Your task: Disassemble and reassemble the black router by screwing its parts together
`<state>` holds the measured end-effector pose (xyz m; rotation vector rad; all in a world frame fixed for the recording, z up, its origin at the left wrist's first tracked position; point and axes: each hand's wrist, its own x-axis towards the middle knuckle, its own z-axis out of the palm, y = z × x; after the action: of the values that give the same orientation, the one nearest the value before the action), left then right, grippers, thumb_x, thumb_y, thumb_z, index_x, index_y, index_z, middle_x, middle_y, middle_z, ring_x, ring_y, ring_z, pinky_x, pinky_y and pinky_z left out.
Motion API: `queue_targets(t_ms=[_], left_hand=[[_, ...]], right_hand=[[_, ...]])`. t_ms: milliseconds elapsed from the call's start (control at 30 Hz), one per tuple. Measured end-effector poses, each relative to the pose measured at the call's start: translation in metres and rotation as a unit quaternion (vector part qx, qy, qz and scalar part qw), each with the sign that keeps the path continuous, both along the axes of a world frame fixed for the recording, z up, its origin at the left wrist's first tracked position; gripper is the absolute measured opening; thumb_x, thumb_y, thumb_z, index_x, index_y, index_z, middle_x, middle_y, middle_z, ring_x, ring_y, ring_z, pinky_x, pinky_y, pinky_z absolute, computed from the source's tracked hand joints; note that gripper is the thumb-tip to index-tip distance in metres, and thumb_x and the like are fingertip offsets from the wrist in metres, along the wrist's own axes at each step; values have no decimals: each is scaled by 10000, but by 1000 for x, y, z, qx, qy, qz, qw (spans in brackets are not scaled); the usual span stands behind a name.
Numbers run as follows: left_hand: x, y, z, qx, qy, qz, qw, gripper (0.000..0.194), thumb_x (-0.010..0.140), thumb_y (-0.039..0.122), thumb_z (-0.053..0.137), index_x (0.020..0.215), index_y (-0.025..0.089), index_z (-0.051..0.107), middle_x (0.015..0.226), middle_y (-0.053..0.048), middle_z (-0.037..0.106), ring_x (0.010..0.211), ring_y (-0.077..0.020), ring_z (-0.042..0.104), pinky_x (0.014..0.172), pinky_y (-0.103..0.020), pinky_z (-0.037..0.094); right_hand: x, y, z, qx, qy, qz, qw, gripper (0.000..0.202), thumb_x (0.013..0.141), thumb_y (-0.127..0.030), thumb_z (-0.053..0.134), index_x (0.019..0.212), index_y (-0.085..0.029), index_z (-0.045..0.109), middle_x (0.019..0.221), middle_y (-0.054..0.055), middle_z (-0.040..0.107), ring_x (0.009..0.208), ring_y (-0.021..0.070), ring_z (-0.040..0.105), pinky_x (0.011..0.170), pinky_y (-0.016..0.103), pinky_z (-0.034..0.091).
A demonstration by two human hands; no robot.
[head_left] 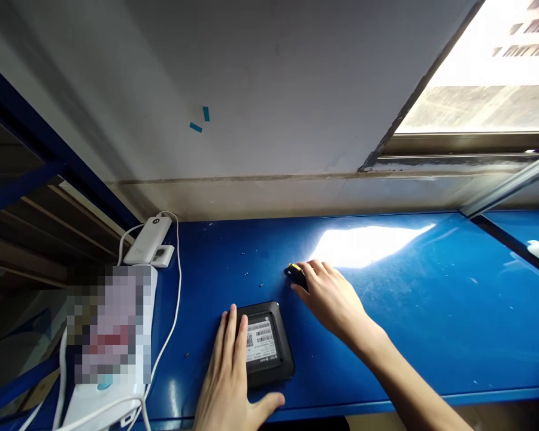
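A flat black device (pixel 286 353) with rounded corners and a white printed label lies on the blue tabletop. My left hand (pixel 231 371) rests along its left side, fingers stretched out over the casing and thumb spread near its lower edge. Farther up and to the right, my right hand (pixel 327 290) has its fingers round a black-and-yellow tool handle (pixel 296 274) low over the table; the rest of the tool is hidden under the hand. Several tiny screws, among them one small screw (pixel 261 285), lie scattered between the handle and the device and off to the left.
At left stand a white power bank (pixel 149 239), a small white plug adapter (pixel 163 256) and a long white box (pixel 103 398) with a blurred item on it. A white cable (pixel 178 287) loops onto the blue tabletop (pixel 408 335). Behind are a wall and a bright window.
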<state>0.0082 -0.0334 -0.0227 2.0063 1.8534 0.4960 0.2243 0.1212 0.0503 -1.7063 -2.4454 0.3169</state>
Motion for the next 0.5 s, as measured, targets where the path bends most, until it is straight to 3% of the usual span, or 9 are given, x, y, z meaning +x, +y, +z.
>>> queue_targets(t_ms=[100,167,267,367,500], left_hand=[[5,4,0,34,8,0,999,1188,799,379,799,1673,298,-3,1770,-144,131,1594,-434,164,1179,-646,407],[7,6,2,46,9,-5,999,1090,832,380,765,1666,302,67,1762,-129,186,1599,-422,159,1174,-643,417],[10,7,2,58,13,5,998,996,838,351,747,1646,306,167,1753,-108,231,1606,-404,156,1170,-627,427],[13,5,2,71,15,19,997,932,828,337,740,1624,296,256,1745,-92,263,1605,-389,177,1154,-583,458],[13,5,0,86,18,23,996,896,806,312,732,1599,295,315,1736,-66,291,1597,-367,227,1134,-555,482]], right_hand=[[5,22,-14,-11,30,-29,999,299,912,-147,644,1200,-92,702,1104,234,720,994,393,731,874,543,580],[8,29,-14,-14,80,-39,996,391,916,-145,619,1304,-140,662,1099,192,722,930,343,753,832,477,594],[13,30,-1,2,188,-57,981,577,957,-249,591,1523,-230,483,1129,141,706,859,286,755,822,463,603],[16,25,13,26,318,-79,944,647,1003,-410,551,1598,-273,337,998,65,691,754,232,753,769,434,630],[7,18,9,65,463,-121,875,563,1012,-540,524,1488,-266,404,1046,57,677,807,210,784,801,411,662]])
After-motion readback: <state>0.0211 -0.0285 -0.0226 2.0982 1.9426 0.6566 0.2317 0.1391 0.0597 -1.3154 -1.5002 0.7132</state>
